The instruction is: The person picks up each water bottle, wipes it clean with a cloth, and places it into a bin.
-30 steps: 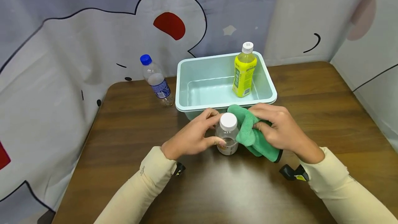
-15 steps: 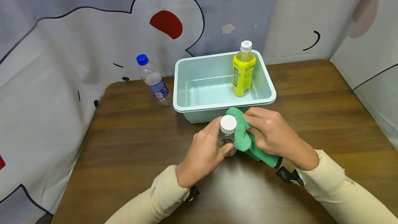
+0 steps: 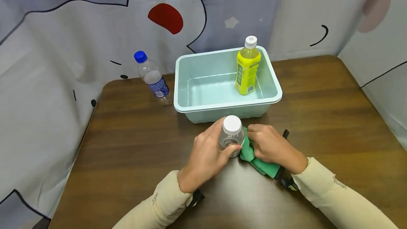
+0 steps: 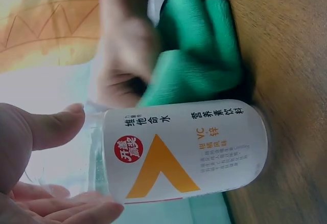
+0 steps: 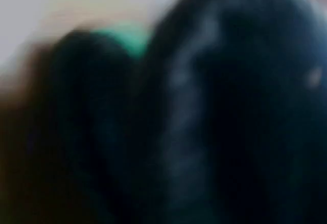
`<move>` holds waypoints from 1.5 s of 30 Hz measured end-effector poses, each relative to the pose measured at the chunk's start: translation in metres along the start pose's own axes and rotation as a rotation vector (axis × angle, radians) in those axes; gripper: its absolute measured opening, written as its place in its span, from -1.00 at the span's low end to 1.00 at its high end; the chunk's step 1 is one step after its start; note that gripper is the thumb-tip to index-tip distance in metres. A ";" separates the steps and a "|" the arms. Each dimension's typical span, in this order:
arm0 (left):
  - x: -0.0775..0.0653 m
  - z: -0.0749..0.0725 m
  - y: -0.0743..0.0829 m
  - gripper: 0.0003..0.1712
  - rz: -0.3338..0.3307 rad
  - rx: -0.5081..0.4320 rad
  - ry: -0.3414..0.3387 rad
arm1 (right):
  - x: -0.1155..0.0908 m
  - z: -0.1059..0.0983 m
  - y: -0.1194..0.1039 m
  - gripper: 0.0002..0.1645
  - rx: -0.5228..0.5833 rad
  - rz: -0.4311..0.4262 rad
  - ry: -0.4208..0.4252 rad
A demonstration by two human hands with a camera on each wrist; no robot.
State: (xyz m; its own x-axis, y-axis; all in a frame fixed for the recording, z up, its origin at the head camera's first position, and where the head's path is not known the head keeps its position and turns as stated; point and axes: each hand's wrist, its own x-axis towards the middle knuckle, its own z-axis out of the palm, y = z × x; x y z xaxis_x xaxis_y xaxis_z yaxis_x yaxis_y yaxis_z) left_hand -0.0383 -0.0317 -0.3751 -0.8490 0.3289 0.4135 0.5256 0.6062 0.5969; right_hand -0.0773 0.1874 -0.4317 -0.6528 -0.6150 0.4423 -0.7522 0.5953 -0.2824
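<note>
My left hand (image 3: 206,153) grips a clear bottle with a white cap (image 3: 232,125), thumb on the near side and fingers round the far side. The bottle stands upright on the table in front of the tub. In the left wrist view its white label (image 4: 179,150) carries an orange chevron and a red round mark. My right hand (image 3: 270,146) holds a bunched green cloth (image 3: 262,163) against the bottle's right side; in the left wrist view the cloth (image 4: 191,50) lies along the label. Dark, blurred shapes fill most of the right wrist view, with a bit of green showing.
Behind the bottle is a pale green tub (image 3: 227,109), with a yellow-labelled bottle (image 3: 248,71) standing in its right part. Left of the tub stands a clear bottle with a blue cap (image 3: 154,80). A printed curtain (image 3: 63,52) hangs beyond the wooden table (image 3: 127,144).
My left hand has come round closer on the bottle, from a looser hold. The right hand has moved lower with the cloth. The head view has shifted slightly.
</note>
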 end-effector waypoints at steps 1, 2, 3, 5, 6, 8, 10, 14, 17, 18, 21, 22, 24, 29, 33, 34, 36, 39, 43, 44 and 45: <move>0.000 0.000 0.000 -0.17 -0.001 -0.004 0.002 | -0.002 0.003 0.000 -0.62 -0.012 0.013 -0.031; 0.000 -0.001 -0.001 -0.17 -0.002 -0.014 -0.002 | -0.003 0.005 0.000 -0.62 -0.025 0.028 -0.065; 0.000 -0.001 -0.002 -0.17 -0.001 -0.020 -0.004 | -0.004 0.006 -0.001 -0.63 -0.034 0.044 -0.096; 0.001 -0.003 -0.004 -0.18 -0.003 -0.036 -0.021 | -0.004 0.005 -0.002 -0.64 -0.048 0.070 -0.150; 0.002 -0.004 -0.005 -0.18 -0.006 -0.045 -0.032 | -0.003 0.004 -0.002 -0.64 -0.055 0.076 -0.171; 0.004 -0.008 -0.009 -0.18 -0.016 -0.061 -0.065 | 0.000 -0.002 -0.002 -0.65 -0.053 0.082 -0.203; 0.006 -0.013 -0.012 -0.19 -0.035 -0.099 -0.119 | 0.003 -0.011 0.000 -0.66 -0.025 0.082 -0.198; 0.012 -0.023 -0.019 -0.22 -0.053 -0.195 -0.228 | 0.012 -0.040 0.000 -0.60 0.094 0.073 -0.066; 0.016 -0.030 -0.024 -0.24 -0.046 -0.215 -0.270 | 0.022 -0.060 -0.004 -0.54 0.170 0.023 0.060; 0.017 -0.032 -0.026 -0.24 -0.045 -0.208 -0.279 | 0.026 -0.065 -0.006 -0.54 0.183 0.000 0.092; 0.018 -0.037 -0.028 -0.23 -0.031 -0.172 -0.291 | 0.037 -0.076 -0.011 -0.52 0.197 -0.051 0.154; 0.019 -0.038 -0.029 -0.23 -0.028 -0.159 -0.295 | 0.040 -0.077 -0.013 -0.51 0.197 -0.063 0.163; 0.019 -0.041 -0.028 -0.25 -0.027 -0.133 -0.305 | 0.045 -0.078 -0.016 -0.51 0.187 -0.076 0.165; 0.019 -0.040 -0.019 -0.24 -0.057 -0.087 -0.295 | 0.051 -0.074 -0.023 -0.55 0.153 -0.063 0.144; 0.016 -0.034 -0.013 -0.21 -0.061 -0.051 -0.226 | 0.052 -0.068 -0.027 -0.64 0.098 -0.062 0.133; 0.016 -0.033 -0.012 -0.21 -0.056 -0.040 -0.204 | 0.052 -0.067 -0.028 -0.65 0.075 -0.066 0.129; 0.016 -0.031 -0.012 -0.21 -0.046 -0.033 -0.167 | 0.052 -0.065 -0.029 -0.66 0.020 -0.071 0.123; 0.016 -0.031 -0.013 -0.22 -0.041 -0.032 -0.151 | 0.049 -0.060 -0.029 -0.65 -0.040 -0.056 0.098; 0.014 -0.029 -0.016 -0.23 -0.055 -0.045 -0.172 | 0.038 -0.043 -0.025 -0.61 -0.055 -0.014 0.043; 0.014 -0.028 -0.017 -0.23 -0.059 -0.052 -0.175 | 0.035 -0.037 -0.024 -0.60 -0.049 -0.001 0.030; 0.013 -0.027 -0.018 -0.23 -0.061 -0.058 -0.177 | 0.031 -0.032 -0.022 -0.60 -0.048 0.013 0.015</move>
State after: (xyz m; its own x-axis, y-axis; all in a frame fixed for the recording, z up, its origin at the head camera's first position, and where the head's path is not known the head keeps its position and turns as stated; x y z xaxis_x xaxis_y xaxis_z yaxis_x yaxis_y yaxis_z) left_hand -0.0572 -0.0577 -0.3622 -0.8733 0.4176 0.2511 0.4704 0.5880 0.6580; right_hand -0.0781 0.1712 -0.3844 -0.6606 -0.5996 0.4517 -0.7385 0.6273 -0.2473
